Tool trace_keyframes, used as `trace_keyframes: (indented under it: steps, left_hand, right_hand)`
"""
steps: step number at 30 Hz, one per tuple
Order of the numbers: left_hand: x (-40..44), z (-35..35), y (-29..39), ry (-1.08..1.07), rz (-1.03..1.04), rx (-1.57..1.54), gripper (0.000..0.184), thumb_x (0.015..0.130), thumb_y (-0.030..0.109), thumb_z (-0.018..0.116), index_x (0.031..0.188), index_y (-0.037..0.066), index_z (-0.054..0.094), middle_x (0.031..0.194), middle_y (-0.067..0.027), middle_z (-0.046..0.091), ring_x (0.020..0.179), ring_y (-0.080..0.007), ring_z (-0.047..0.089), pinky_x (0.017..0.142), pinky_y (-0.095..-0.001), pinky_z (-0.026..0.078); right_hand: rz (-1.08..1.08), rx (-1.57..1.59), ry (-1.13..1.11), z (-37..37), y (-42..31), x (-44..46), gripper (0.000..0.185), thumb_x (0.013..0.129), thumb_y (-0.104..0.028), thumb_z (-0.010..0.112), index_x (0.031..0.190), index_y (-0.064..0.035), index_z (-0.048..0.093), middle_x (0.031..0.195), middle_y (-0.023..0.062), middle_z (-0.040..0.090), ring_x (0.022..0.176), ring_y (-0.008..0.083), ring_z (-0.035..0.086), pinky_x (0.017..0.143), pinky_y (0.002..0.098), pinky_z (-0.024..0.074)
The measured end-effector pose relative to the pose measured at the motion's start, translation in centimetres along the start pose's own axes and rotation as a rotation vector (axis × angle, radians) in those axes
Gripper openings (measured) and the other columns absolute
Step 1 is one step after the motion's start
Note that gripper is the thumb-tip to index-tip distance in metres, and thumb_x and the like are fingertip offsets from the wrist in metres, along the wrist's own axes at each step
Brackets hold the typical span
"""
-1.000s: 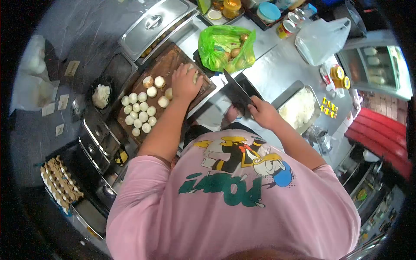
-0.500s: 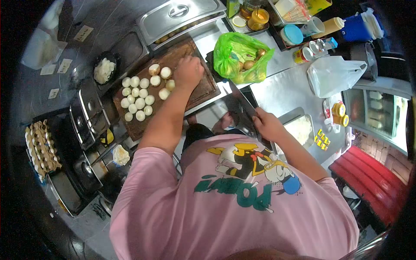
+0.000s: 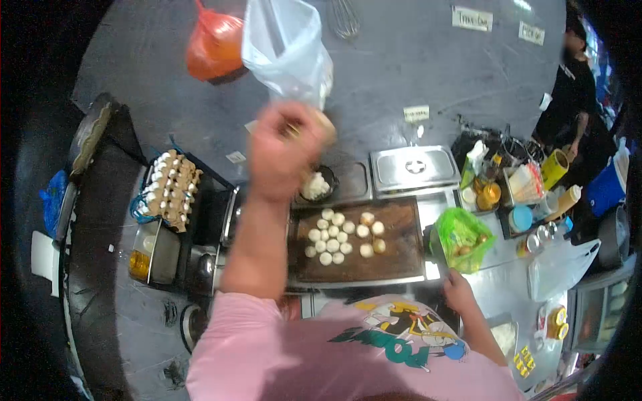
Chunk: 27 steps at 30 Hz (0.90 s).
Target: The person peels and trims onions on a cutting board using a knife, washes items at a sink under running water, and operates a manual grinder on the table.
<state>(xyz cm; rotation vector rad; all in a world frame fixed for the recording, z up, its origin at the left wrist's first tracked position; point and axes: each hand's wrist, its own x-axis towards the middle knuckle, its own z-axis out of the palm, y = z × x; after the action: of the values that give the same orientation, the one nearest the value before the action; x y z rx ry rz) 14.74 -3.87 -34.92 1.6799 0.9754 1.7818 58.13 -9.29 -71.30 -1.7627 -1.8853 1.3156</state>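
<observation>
Brown wood board (image 3: 398,260), right side bare, that end near the green bag (image 3: 455,226); peeled onions (image 3: 321,246) sit left of centre. One second ago my left hand (image 3: 287,147) was down on the wood; now it's raised before the white plastic bag (image 3: 294,63), fingers curled round pale scraps, too blurred to name. My right hand (image 3: 457,289) grips the knife (image 3: 438,250), blade between board and green bag. Onions round, smooth, a couple browner; plastic thin, creased.
</observation>
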Motion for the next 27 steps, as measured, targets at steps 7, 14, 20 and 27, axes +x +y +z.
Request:
trace_keyframes:
  steps: [7, 14, 20, 27]
  left_hand:
    - [23.2, -6.3, 7.6, 0.213, 0.131, 0.125, 0.025, 0.099, 0.025, 0.072, 0.113, 0.004, 0.075, 0.098, -0.0117, 0.076, 0.083, -0.022, 0.074, 0.071, -0.037, 0.061]
    - [24.0, -4.0, 0.9, 0.276, 0.107, 1.351, 0.03, 0.088, 0.026, 0.082, 0.105, 0.002, 0.073, 0.101, -0.0154, 0.078, 0.081, -0.0255, 0.076, 0.075, -0.0413, 0.062]
    - [32.1, -13.2, -8.6, -0.917, -0.314, 2.312, 0.026, 0.099, 0.023, 0.068, 0.108, 0.005, 0.085, 0.093, -0.0178, 0.081, 0.083, -0.0283, 0.079, 0.071, -0.0462, 0.063]
    - [26.5, -9.2, -2.2, -0.446, -0.692, 1.578, 0.023, 0.093, 0.011, 0.067, 0.105, 0.006, 0.086, 0.105, -0.0188, 0.082, 0.092, -0.0301, 0.078, 0.082, -0.0469, 0.061]
  right_hand:
    - [-0.225, 0.041, 0.037, 1.8, -5.5, 2.1, 0.028, 0.105, -0.025, 0.064, 0.117, 0.0001, 0.065, 0.105, 0.03, 0.074, 0.103, 0.052, 0.071, 0.092, 0.0538, 0.0559]
    - [-0.231, 0.059, -0.009, 3.1, -5.6, 0.5, 0.029, 0.106, -0.027, 0.062, 0.118, -0.0003, 0.065, 0.105, 0.0313, 0.074, 0.104, 0.0521, 0.071, 0.091, 0.0565, 0.0547]
    - [-0.092, -0.01, -0.056, 1.7, -5.5, -1.4, 0.042, 0.109, -0.035, 0.056, 0.13, 0.0004, 0.064, 0.115, 0.0347, 0.073, 0.112, 0.0535, 0.07, 0.097, 0.0562, 0.0552]
    - [-0.017, 0.054, -0.045, 0.2, -3.4, -2.6, 0.037, 0.108, -0.029, 0.058, 0.129, 0.0017, 0.064, 0.116, 0.0338, 0.073, 0.113, 0.0527, 0.069, 0.098, 0.0558, 0.0543]
